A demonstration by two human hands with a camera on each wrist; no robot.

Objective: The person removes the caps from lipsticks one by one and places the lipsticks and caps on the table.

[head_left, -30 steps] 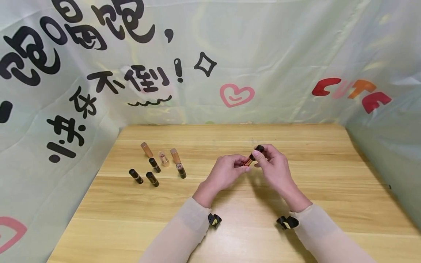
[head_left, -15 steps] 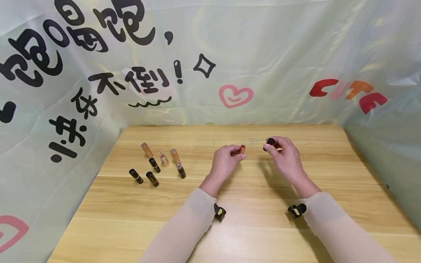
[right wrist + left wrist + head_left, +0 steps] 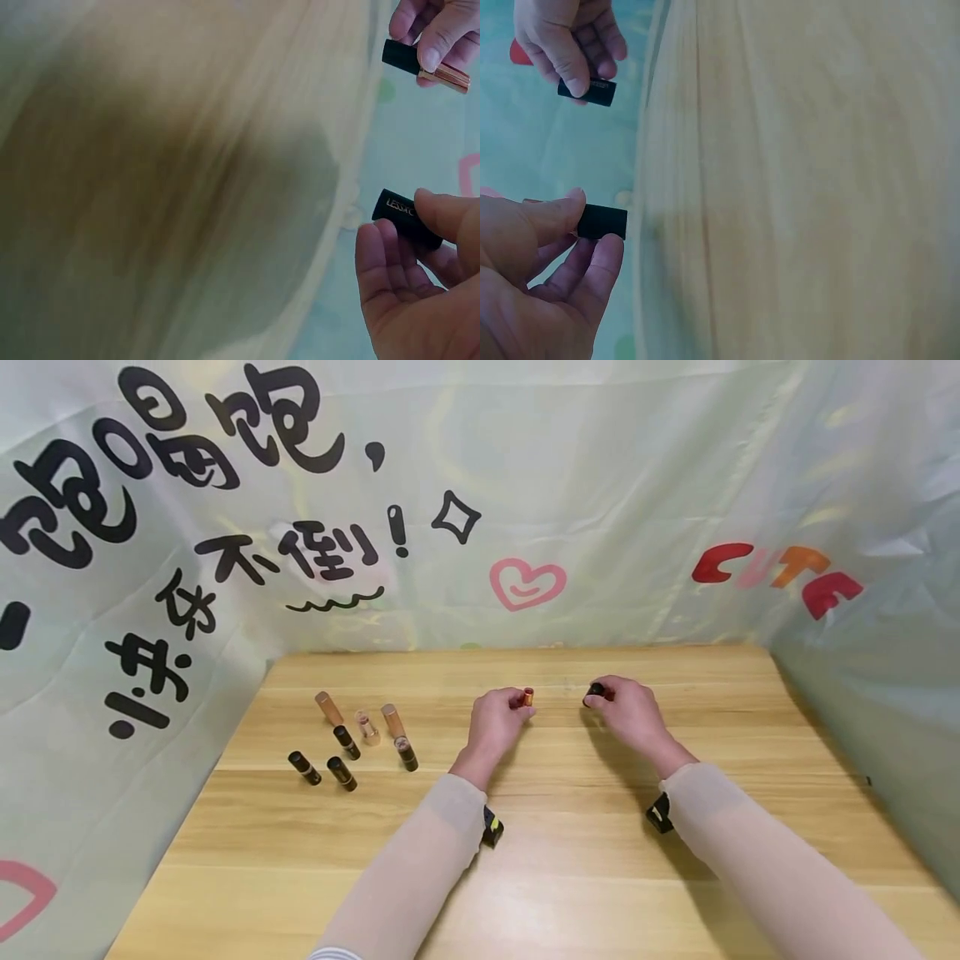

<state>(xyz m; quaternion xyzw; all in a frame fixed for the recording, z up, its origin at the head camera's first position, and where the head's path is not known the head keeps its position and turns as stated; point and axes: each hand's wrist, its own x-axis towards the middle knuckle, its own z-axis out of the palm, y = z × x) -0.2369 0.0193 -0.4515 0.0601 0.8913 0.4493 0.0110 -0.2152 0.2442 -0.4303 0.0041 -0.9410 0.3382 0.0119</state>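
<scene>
My left hand pinches an uncapped lipstick between thumb and fingers. Its black base points down toward the table in the left wrist view, and its shiny copper tube shows in the right wrist view. A short way to the right, my right hand holds the black lipstick cap, which bears pale lettering. A gap separates cap and lipstick. Both hands are over the far half of the wooden table.
Several lipsticks stand grouped on the table's left side: black ones, brown-copper ones and clear-topped ones. Behind the wooden table hangs a pale printed cloth, which also runs along both sides.
One second ago the hands were together at the lipstick, its cap at the tube. They have parted, the cap going with the right hand, and both now reach farther forward.
</scene>
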